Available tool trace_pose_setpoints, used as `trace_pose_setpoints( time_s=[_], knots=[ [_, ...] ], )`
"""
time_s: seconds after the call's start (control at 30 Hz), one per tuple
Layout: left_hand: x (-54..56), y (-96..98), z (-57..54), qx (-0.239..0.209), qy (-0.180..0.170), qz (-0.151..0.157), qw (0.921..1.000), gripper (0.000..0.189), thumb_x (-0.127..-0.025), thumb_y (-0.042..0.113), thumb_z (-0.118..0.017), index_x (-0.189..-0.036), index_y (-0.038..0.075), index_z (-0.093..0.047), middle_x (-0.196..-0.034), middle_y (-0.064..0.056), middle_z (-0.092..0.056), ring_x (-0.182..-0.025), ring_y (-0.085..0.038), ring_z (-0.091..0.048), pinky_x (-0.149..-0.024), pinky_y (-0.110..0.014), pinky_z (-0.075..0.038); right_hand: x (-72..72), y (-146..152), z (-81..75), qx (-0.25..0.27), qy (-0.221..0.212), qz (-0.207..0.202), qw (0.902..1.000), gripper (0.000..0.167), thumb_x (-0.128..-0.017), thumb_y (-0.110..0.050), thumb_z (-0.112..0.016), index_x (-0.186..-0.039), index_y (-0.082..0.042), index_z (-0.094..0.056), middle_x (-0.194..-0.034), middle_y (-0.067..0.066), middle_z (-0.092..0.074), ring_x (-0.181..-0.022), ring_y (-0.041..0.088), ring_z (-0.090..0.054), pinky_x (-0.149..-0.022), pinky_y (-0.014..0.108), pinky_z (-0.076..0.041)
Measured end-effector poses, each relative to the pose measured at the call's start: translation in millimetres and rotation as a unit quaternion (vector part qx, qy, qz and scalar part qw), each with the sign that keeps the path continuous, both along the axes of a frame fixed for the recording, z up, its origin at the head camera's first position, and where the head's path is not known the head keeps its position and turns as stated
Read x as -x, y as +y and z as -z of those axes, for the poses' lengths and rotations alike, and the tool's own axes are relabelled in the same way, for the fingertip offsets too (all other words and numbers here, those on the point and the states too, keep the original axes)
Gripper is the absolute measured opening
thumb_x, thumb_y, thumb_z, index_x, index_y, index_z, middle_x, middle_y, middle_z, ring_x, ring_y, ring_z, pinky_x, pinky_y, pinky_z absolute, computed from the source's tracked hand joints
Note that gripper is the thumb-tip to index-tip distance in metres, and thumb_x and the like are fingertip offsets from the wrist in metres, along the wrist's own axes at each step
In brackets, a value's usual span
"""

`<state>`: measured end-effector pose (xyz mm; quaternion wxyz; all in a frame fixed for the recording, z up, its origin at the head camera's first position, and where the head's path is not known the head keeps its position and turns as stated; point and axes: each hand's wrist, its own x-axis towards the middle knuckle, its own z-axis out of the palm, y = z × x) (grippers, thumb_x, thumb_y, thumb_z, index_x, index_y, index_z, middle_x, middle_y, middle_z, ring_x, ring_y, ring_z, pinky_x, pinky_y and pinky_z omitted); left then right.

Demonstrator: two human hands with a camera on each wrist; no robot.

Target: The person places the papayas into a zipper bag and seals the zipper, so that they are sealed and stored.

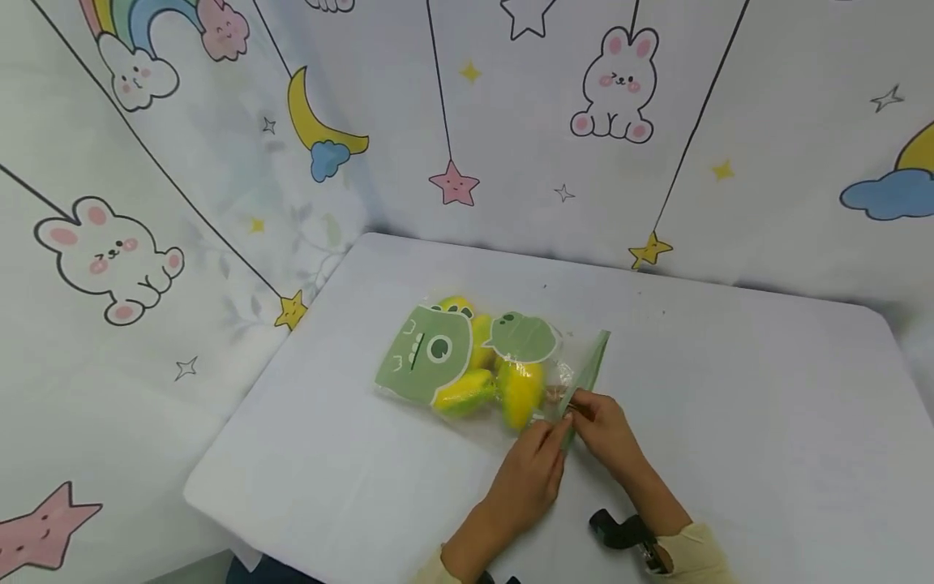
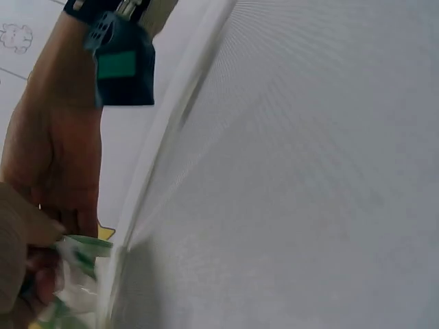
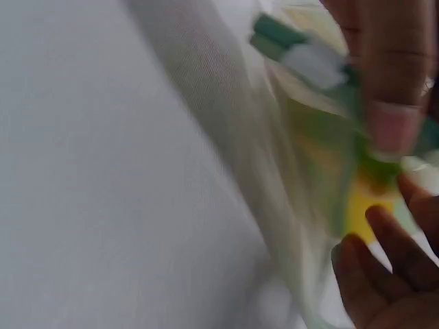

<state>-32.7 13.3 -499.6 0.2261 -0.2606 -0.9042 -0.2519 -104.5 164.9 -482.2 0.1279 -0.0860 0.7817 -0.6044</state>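
A clear zip bag (image 1: 430,357) printed with green cartoon faces lies on the table, its green-edged opening toward the person. Several yellow-green mangoes (image 1: 521,393) are inside. At the near end of the green zip strip (image 1: 594,361), my left hand (image 1: 529,474) pinches the edge. Just beside it, my right hand (image 1: 601,430) pinches the same strip, the fingertips of both hands almost meeting. The left wrist view shows part of the bag (image 2: 82,274) between fingers at the lower left. In the right wrist view, blurred fingers (image 3: 394,123) hold the green strip (image 3: 302,55).
The white table (image 1: 328,470) has rounded corners and stands against walls covered with a cartoon-printed cloth (image 1: 525,105). A black wrist camera (image 1: 620,531) sits on the right forearm near a cream sleeve (image 1: 693,556).
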Motion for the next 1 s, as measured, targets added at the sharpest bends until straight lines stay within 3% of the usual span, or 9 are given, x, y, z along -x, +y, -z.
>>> trace_pose_setpoints(
  time_s=[0.07, 0.17, 0.33, 0.47, 0.63, 0.73, 0.93, 1.0],
  knots=[
    [0.0, 0.9, -1.0, 0.016, -0.023, 0.006, 0.9996, 0.058, -0.086, 0.009, -0.072, -0.14, 0.004, -0.051, -0.103, -0.002, -0.054, -0.089, -0.009, -0.052, -0.078, -0.015, -0.045, -2.3, 10.3, -4.1, -0.045, 0.014, 0.026, 0.9986, 0.026, -0.095, -0.003, -0.056, -0.117, 0.002, -0.069, -0.119, 0.018, -0.069, -0.099, 0.002, -0.061, -0.08, 0.017, -0.049],
    [-0.6, 0.4, -4.9, 0.036, -0.038, 0.014, 0.9985, 0.049, -0.087, 0.017, -0.074, -0.132, 0.008, -0.057, -0.105, -0.001, -0.055, -0.087, -0.007, -0.054, -0.078, -0.015, -0.046, -5.5, 25.8, -9.2, -0.06, 0.011, 0.081, 0.9948, 0.026, -0.098, -0.004, -0.051, -0.115, 0.001, -0.07, -0.117, 0.017, -0.069, -0.094, -0.001, -0.061, -0.08, 0.019, -0.051],
    [1.2, -8.1, -17.9, 0.031, -0.019, 0.003, 0.9993, 0.03, -0.084, 0.018, -0.076, -0.111, 0.01, -0.066, -0.104, -0.002, -0.058, -0.09, -0.012, -0.057, -0.081, -0.022, -0.048, -9.5, 43.2, -13.6, -0.107, 0.023, 0.126, 0.9859, 0.027, -0.099, -0.012, -0.051, -0.117, -0.004, -0.07, -0.115, 0.013, -0.071, -0.097, 0.002, -0.063, -0.077, 0.014, -0.05],
    [7.3, -19.8, -30.2, 0.031, -0.015, -0.024, 0.9991, 0.024, -0.085, 0.018, -0.075, -0.106, 0.011, -0.067, -0.106, -0.005, -0.059, -0.096, -0.017, -0.058, -0.085, -0.029, -0.049, -12.4, 54.0, -15.8, -0.178, 0.07, 0.118, 0.9745, 0.027, -0.099, -0.016, -0.056, -0.12, -0.004, -0.068, -0.115, 0.013, -0.071, -0.103, 0.022, -0.067, -0.077, 0.022, -0.052],
    [24.5, -40.7, -53.9, 0.052, -0.043, -0.058, 0.996, 0.022, -0.088, 0.02, -0.072, -0.107, 0.009, -0.068, -0.115, -0.01, -0.061, -0.105, -0.024, -0.056, -0.091, -0.036, -0.046, -8.3, 75.8, -29.0, -0.252, 0.142, 0.095, 0.9524, 0.031, -0.097, -0.011, -0.057, -0.123, 0.003, -0.063, -0.12, 0.023, -0.067, -0.113, 0.043, -0.06, -0.09, 0.051, -0.051],
    [37.7, -55.6, -70.2, 0.062, -0.052, -0.085, 0.9931, 0.023, -0.088, 0.021, -0.072, -0.106, 0.007, -0.069, -0.116, -0.014, -0.061, -0.11, -0.029, -0.056, -0.095, -0.042, -0.044, -2.0, 90.1, -43.7, -0.291, 0.156, 0.078, 0.9406, 0.034, -0.096, -0.011, -0.057, -0.125, 0.006, -0.06, -0.125, 0.028, -0.062, -0.115, 0.047, -0.057, -0.09, 0.058, -0.047],
    [56.5, -72.2, -98.3, 0.087, -0.065, -0.12, 0.9867, 0.027, -0.091, 0.025, -0.069, -0.11, 0.005, -0.069, -0.118, -0.019, -0.062, -0.114, -0.036, -0.054, -0.095, -0.05, -0.044, 7.4, 111.8, -75.1, -0.341, 0.179, 0.053, 0.9215, 0.039, -0.094, -0.012, -0.059, -0.127, 0.009, -0.058, -0.127, 0.034, -0.057, -0.087, 0.041, -0.064, -0.08, 0.057, -0.049],
    [57.2, -72.0, -101.4, 0.113, -0.065, -0.129, 0.983, 0.031, -0.092, 0.028, -0.068, -0.114, 0.006, -0.067, -0.121, -0.019, -0.06, -0.115, -0.036, -0.053, -0.097, -0.049, -0.044, 7.7, 110.0, -78.3, -0.346, 0.191, 0.047, 0.9173, 0.038, -0.094, -0.012, -0.059, -0.126, 0.009, -0.058, -0.125, 0.034, -0.059, -0.093, 0.043, -0.065, -0.082, 0.059, -0.048]
  ],
)
